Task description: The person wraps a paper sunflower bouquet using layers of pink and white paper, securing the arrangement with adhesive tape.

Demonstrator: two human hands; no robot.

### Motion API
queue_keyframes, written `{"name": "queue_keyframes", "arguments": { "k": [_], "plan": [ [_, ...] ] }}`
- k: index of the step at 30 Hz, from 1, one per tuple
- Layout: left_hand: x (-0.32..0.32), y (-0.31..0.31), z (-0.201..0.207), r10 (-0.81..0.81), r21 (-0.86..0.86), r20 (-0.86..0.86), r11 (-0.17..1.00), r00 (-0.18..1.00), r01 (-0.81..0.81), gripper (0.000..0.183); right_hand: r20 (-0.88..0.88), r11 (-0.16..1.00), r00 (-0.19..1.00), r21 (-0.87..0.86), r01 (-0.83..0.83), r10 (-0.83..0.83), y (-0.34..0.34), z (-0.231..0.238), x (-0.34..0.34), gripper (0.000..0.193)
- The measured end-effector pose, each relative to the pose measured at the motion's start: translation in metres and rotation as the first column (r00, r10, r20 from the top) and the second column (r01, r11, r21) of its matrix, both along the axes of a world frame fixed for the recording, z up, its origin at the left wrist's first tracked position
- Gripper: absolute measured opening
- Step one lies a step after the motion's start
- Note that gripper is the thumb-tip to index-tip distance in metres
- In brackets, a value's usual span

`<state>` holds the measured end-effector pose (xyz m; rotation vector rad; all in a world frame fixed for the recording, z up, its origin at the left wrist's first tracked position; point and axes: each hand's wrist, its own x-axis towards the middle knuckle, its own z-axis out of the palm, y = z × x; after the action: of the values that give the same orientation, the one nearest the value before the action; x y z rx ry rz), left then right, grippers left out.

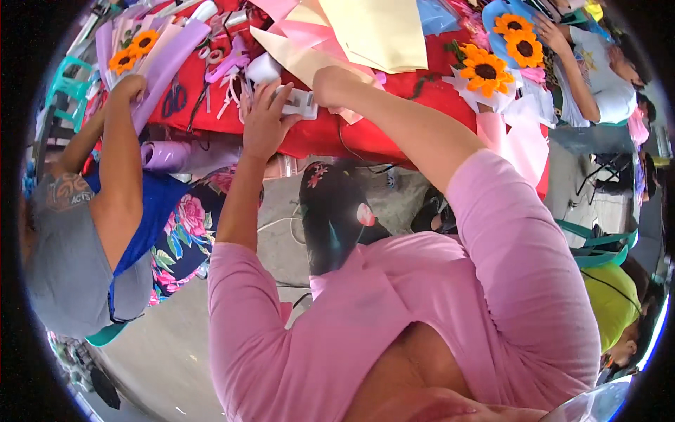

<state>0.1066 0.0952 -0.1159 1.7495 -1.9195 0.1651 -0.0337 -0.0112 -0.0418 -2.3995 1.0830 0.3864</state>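
Observation:
On the red-covered table, my left hand (pixel 267 116) grips the left end of a white tape dispenser (pixel 304 105), fingers over its far side and thumb along the near side. Close to the dispenser's other end is my right hand (pixel 336 86), curled closed with its fingers mostly hidden from view. Cream wrapping paper (pixel 376 35) and pink wrapping paper (pixel 320 36) lie just beyond and partly under my right hand. A white roll-shaped thing (pixel 264 69) sits beyond my left fingers.
Left of me, a person in grey (pixel 77 246) handles a sunflower bouquet (pixel 133 53) in lilac paper. Purple-handled scissors (pixel 174 100) and a purple glue gun (pixel 228 62) lie between us. At right are another sunflower bouquet (pixel 486 70) and a person in white (pixel 598 77).

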Motion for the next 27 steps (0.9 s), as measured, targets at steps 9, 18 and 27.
{"name": "queue_keyframes", "arguments": {
  "k": [9, 18, 27],
  "plan": [
    [-0.005, -0.004, 0.001, 0.018, -0.021, 0.075, 1.0, 0.997, -0.016, 0.067, -0.1, 0.992, 0.988, 0.065, -0.11, 0.117, -0.015, -0.01, -0.001, 0.019],
    [-0.012, -0.008, 0.006, -0.016, -0.061, 0.036, 0.998, 0.999, 0.018, 0.064, 0.045, 0.991, 0.992, 0.071, 0.114, -0.117, -0.016, -0.034, -0.028, 0.015],
    [-0.003, 0.002, 0.005, 0.028, 0.003, 0.142, 1.0, 0.989, -0.029, 0.063, 0.133, 0.923, 0.914, -0.099, -0.372, 0.383, 0.114, 0.032, -0.077, 0.021]
  ]
}}
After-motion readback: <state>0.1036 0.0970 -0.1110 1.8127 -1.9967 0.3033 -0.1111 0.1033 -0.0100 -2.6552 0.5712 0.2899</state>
